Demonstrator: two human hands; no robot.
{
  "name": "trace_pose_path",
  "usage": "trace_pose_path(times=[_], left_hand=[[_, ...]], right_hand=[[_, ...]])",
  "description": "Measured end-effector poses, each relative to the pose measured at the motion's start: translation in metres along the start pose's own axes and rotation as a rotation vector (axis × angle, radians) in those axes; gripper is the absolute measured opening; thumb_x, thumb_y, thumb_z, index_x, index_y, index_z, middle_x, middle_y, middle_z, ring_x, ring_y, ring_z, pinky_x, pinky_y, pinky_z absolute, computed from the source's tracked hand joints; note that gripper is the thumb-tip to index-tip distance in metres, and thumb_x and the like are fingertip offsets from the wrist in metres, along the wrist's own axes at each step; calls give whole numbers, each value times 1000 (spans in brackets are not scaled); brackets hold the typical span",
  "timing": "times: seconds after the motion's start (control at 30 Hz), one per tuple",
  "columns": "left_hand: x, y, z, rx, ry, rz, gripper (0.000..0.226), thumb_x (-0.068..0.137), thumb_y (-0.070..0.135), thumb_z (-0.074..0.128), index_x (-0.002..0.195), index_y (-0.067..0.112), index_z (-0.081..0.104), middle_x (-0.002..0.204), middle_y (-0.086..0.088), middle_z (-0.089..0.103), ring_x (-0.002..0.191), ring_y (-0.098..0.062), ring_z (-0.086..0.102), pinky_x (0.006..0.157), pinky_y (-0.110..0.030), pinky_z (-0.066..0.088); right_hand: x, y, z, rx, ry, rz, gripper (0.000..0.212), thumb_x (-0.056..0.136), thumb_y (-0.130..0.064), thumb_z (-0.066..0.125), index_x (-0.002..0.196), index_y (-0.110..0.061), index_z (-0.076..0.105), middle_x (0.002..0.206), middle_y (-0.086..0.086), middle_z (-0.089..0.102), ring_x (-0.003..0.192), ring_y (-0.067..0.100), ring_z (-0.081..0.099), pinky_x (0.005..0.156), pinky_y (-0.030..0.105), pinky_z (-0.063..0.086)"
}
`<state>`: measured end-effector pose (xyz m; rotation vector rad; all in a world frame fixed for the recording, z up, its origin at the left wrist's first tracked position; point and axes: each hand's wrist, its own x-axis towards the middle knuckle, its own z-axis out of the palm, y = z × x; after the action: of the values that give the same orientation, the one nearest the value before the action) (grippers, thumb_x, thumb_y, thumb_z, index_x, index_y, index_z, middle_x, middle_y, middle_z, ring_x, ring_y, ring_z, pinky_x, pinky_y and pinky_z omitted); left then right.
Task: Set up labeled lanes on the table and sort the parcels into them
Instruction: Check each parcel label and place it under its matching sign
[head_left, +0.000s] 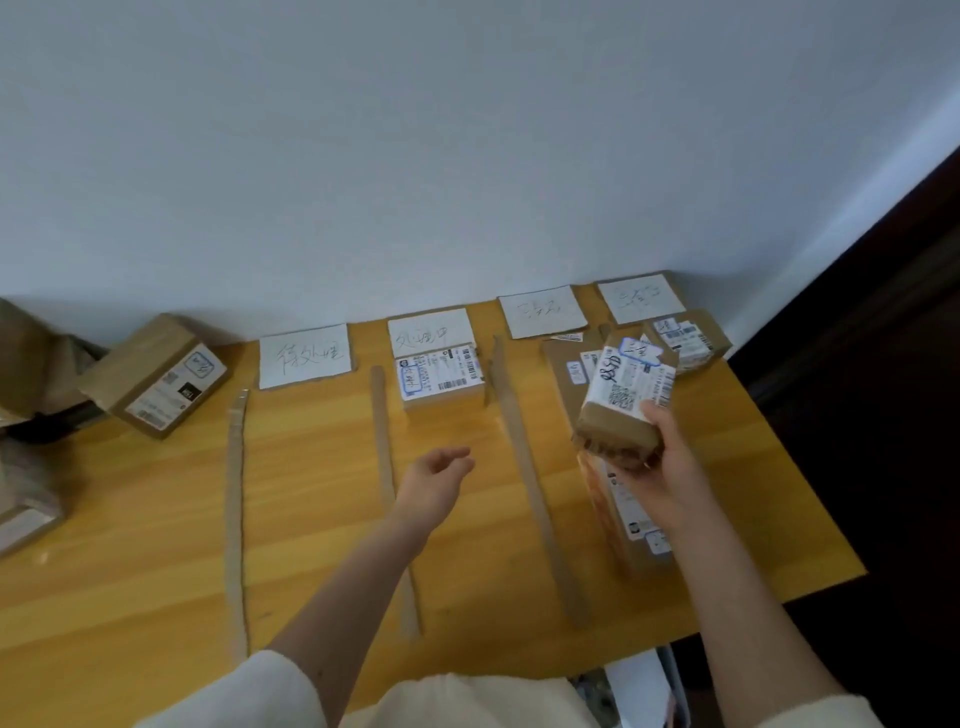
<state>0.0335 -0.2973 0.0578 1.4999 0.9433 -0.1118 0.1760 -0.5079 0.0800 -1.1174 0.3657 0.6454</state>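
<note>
Four label cards (305, 355) head the bench (156, 519) lanes. My right grip (655, 457) clasps a parcel (626, 402) raised right of the middle strip (535, 483) to read its marking; my left grip (434, 480), empty, fingers loose, hovers left of it.

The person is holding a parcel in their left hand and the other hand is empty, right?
Not quite. The head view shows the parcel held in the right hand, raised above the table. The left hand is the empty one, open over the wood.
</note>
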Motion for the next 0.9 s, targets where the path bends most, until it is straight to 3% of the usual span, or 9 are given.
trace_pose_path(times=[0.1, 0.2, 0.33, 0.43, 0.57, 0.63, 0.7, 0.77, 0.9], left_hand=[[5, 8, 29, 83, -12, 4, 31, 93, 32, 58, 122, 23, 64, 118, 3, 63, 105, -14, 55, 86, -27, 38], [11, 9, 49, 166, -26, -28, 35, 92, 34, 59, 125, 22, 62, 125, 0, 61, 110, -17, 56, 85, -27, 39], [18, 4, 65, 265, -31, -85, 38, 92, 34, 58, 128, 21, 60, 135, -5, 55, 119, -23, 54, 87, -29, 41], [21, 3, 71, 322, -40, -141, 42, 94, 34, 57, 133, 19, 56, 137, -5, 53, 99, -18, 56, 82, -28, 42], [28, -6, 76, 394, -61, -213, 48, 95, 35, 56, 139, 17, 49, 93, 5, 56, 69, -3, 46, 78, -28, 40], [30, -9, 77, 413, -81, -249, 50, 95, 35, 56, 140, 16, 48, 99, 2, 59, 79, -8, 53, 80, -29, 41], [31, -9, 78, 441, -102, -282, 53, 94, 36, 57, 142, 15, 46, 131, -9, 55, 110, -22, 55, 89, -31, 42], [33, -10, 79, 468, -116, -306, 55, 94, 36, 57, 143, 14, 44, 144, -11, 45, 128, -28, 47, 97, -32, 41], [37, -14, 81, 467, -131, -334, 56, 94, 35, 58, 143, 12, 44, 142, -12, 47, 120, -26, 51, 95, -31, 42]], right_hand=[[20, -23, -21, -25, 135, -22, 39, 87, -38, 65, 123, -25, 61, 126, 7, 64, 121, 26, 57, 104, 43, 45], [41, -39, -43, -51, 315, -13, 57, 82, -52, 67, 129, -21, 56, 122, 4, 64, 114, 21, 58, 86, 32, 48], [72, -50, -71, 9, 434, 42, 66, 88, -49, 62, 144, -20, 41, 133, 9, 53, 124, 29, 50, 100, 40, 45], [93, -55, -82, 51, 479, 78, 67, 91, -46, 60, 147, -19, 35, 142, 12, 48, 128, 33, 48, 99, 43, 45], [112, -59, -90, 85, 506, 96, 65, 95, -42, 57, 149, -19, 31, 145, 15, 45, 133, 34, 45, 108, 47, 41], [119, -60, -92, 84, 516, 101, 65, 94, -43, 57, 149, -20, 30, 147, 15, 43, 134, 34, 43, 109, 47, 39], [126, -61, -94, 82, 519, 109, 67, 93, -44, 58, 149, -20, 31, 147, 14, 42, 135, 33, 42, 111, 46, 38], [132, -64, -95, 79, 518, 125, 67, 93, -44, 59, 149, -20, 32, 148, 13, 42, 135, 32, 41, 111, 45, 38], [139, -68, -97, 53, 538, 140, 62, 94, -43, 58, 147, -19, 36, 147, 13, 43, 135, 32, 41, 110, 45, 39]])
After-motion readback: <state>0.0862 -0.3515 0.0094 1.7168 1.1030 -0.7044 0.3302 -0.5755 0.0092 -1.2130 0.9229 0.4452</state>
